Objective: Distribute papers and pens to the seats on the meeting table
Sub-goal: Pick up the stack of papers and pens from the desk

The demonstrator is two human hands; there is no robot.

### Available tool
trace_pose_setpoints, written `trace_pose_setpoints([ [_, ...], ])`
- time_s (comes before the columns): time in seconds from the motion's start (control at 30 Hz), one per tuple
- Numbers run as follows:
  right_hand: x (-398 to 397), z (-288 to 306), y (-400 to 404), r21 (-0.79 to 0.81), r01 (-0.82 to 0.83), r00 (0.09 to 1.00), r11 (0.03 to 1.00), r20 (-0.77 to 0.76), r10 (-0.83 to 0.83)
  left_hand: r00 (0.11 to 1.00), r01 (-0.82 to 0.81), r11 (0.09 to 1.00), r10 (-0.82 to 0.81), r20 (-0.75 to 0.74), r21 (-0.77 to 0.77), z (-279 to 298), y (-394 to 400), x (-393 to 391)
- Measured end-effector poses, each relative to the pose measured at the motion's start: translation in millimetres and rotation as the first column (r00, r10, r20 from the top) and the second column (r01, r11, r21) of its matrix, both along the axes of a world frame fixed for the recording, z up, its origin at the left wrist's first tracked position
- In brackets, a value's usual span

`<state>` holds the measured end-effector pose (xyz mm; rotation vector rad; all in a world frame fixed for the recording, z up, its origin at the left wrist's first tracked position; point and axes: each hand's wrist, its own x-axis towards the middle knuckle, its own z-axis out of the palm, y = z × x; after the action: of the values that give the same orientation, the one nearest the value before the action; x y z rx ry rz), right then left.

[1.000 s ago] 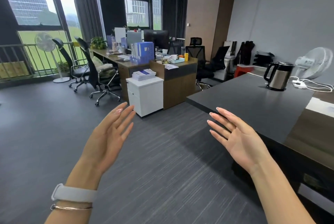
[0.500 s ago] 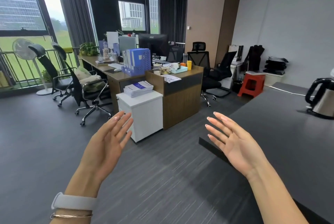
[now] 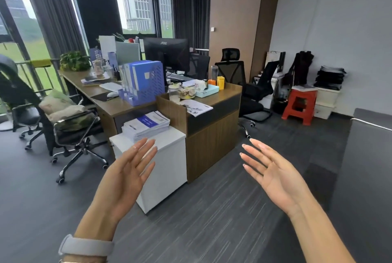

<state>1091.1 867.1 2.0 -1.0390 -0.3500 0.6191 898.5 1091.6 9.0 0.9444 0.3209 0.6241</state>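
A stack of printed papers [image 3: 146, 125] with a blue-headed top sheet lies on a low white cabinet [image 3: 167, 169] beside a wooden desk. My left hand [image 3: 125, 174] is raised palm-in, fingers spread, empty, just in front of that cabinet. My right hand [image 3: 273, 174] is raised the same way to the right, empty, over the grey floor. The dark meeting table [image 3: 369, 156] shows only as a corner at the right edge. I see no pens that I can tell apart.
A wooden desk [image 3: 212, 135] carries a blue file holder [image 3: 146, 82], a monitor [image 3: 166, 52] and clutter. Black office chairs [image 3: 70, 126] stand left of it and another behind it. A red stool [image 3: 300, 103] and stacked boxes sit by the right wall.
The view has moved closer to the desk and white cabinet; the kettle and most of the dark table have slid out at the right. Both hands stay raised and empty.
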Motion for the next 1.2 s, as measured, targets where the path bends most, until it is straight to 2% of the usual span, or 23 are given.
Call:
trace_pose_setpoints([
  [0.2,128,21,101,-0.015,0.042,0.999,0.999,0.014,-0.042,0.999,0.047,0.999,-0.047,-0.017,0.005,22,111,143],
  [0.37,247,5,175,-0.07,0.074,0.997,0.995,0.005,-0.074,0.996,0.087,0.996,-0.087,-0.03,-0.01,1,187,267],
  [0.5,357,-5,242,-0.087,0.056,0.998,0.995,0.008,-0.055,0.997,0.067,0.997,-0.068,-0.046,-0.031,-17,243,373],
  [0.7,516,5,335,-0.118,-0.005,1.0,0.993,-0.014,0.003,0.999,-0.011,0.997,0.009,-0.031,-0.074,-12,321,506],
  [1.0,666,-19,469,-0.197,-0.137,0.988,0.971,-0.101,0.119,0.988,-0.139,0.976,0.124,-0.094,-0.168,-48,430,636],
  [1.2,734,-45,569,-0.282,-0.256,0.965,0.924,-0.136,0.226,0.962,-0.252,0.94,0.219,-0.161,-0.228,-81,492,699],
])
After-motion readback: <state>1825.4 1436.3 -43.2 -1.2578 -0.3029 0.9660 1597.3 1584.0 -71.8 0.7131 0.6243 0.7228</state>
